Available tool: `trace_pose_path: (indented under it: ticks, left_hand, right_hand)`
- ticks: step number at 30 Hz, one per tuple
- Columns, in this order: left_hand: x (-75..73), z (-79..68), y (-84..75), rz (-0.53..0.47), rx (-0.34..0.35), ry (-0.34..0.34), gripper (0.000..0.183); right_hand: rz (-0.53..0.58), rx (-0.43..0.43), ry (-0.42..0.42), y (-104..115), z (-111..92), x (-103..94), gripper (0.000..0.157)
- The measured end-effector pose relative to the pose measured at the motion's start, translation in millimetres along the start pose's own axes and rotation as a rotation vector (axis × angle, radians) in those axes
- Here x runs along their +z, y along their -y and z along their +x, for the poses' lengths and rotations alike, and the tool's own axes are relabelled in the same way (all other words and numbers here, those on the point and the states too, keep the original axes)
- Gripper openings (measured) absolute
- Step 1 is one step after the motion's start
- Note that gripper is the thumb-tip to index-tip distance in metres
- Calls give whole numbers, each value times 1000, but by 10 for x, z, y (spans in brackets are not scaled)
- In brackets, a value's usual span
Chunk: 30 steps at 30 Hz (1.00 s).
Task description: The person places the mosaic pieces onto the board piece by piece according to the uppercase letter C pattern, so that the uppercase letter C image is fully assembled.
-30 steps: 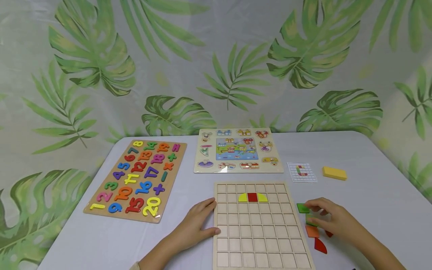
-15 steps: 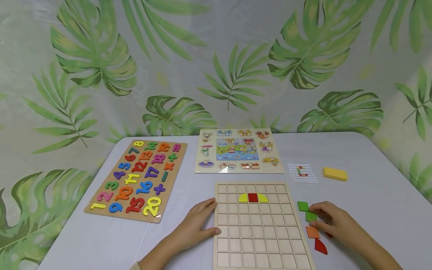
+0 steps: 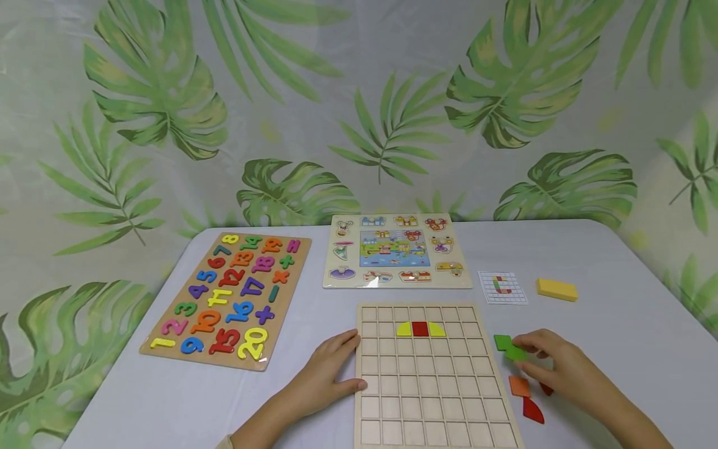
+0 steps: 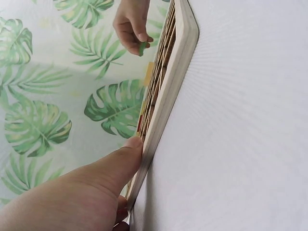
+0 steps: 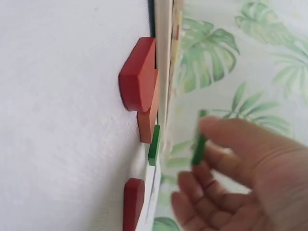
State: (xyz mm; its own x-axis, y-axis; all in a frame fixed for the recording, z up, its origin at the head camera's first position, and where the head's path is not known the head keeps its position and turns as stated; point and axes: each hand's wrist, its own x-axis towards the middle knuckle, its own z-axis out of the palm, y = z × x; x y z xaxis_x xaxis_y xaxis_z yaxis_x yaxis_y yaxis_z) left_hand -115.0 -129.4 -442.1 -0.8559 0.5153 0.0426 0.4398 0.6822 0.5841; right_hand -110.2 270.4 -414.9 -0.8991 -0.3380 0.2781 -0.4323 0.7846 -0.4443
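Note:
My right hand [image 3: 555, 365] pinches a green square tile [image 5: 198, 139] between thumb and fingers, lifted off the table. Just beyond it lies a second green tile [image 3: 502, 342]. Nearer me are an orange square tile [image 3: 519, 386], a red quarter-round tile [image 3: 533, 410] and another red piece [image 3: 546, 389], partly hidden by the hand. My left hand [image 3: 325, 374] rests at the left edge of the wooden grid board [image 3: 415, 377], thumb tip and fingertips touching its rim. Set in the board's second row, a red square [image 3: 419, 328] sits between two yellow quarter-rounds [image 3: 404, 329].
A printed pattern card [image 3: 502, 287] and a yellow block [image 3: 556, 289] lie beyond the loose tiles. Behind the grid board is a picture puzzle [image 3: 331, 249]. A number puzzle board [image 3: 179, 337] lies at the left on the white-covered table.
My right hand has taken hold of the nearer green tile and raised it a little. The left hand and the board have stayed in place.

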Motion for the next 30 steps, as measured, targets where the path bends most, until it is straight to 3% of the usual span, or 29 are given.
trace_pose_path:
  ticks: [6, 16, 20, 30]
  left_hand:
    - [-7, 1, -1, 6, 5, -3, 78]
    - [-1, 1, 6, 2, 7, -6, 77]
    - [-2, 5, 5, -2, 7, -3, 77]
    - [9, 11, 13, -13, 6, -5, 77]
  right_hand:
    - [80, -106, -51, 271, 161, 14, 35]
    - [186, -182, 16, 740, 501, 230, 33]
    - [210, -230, 66, 816, 612, 377, 33]
    - [215, -157, 237, 772, 712, 632, 27]
